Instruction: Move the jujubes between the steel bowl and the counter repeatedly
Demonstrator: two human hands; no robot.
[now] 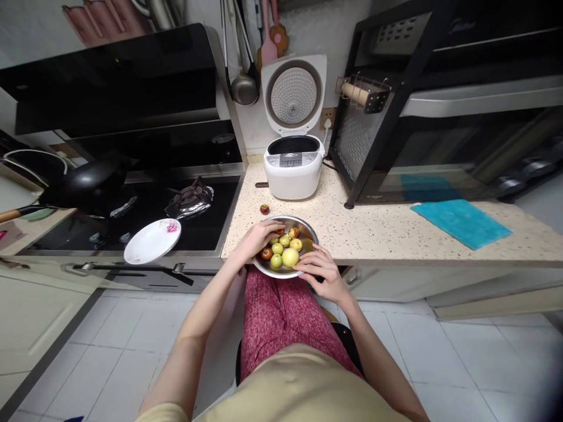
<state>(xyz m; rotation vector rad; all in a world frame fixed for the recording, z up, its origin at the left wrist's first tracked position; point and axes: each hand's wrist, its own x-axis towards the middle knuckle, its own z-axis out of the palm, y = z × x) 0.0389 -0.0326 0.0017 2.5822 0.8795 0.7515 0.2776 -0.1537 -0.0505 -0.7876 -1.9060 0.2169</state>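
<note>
A round metal bowl (311, 230) sits at the front edge of the counter, just above my lap. In it lie several small green fruits (277, 261) that look like jujubes, some brown-red ones (266, 253), and a larger pale yellow fruit (290, 257). My left hand (263, 235) reaches over the left rim, fingers stretched out across a brown-red fruit they partly hide. At the right rim is my right hand (324, 272), its fingers apart and the fingertips by the pale yellow fruit. One dark red fruit (264, 208) lies on the counter behind the bowl.
Behind the bowl stands a white rice cooker (294, 176), lid raised. A white plate (152, 241) with a pink flower overhangs the front of the black stove (224, 220). At right are a blue cloth (461, 223) and an oven (440, 152) in a black rack. A wok (88, 181) stands left.
</note>
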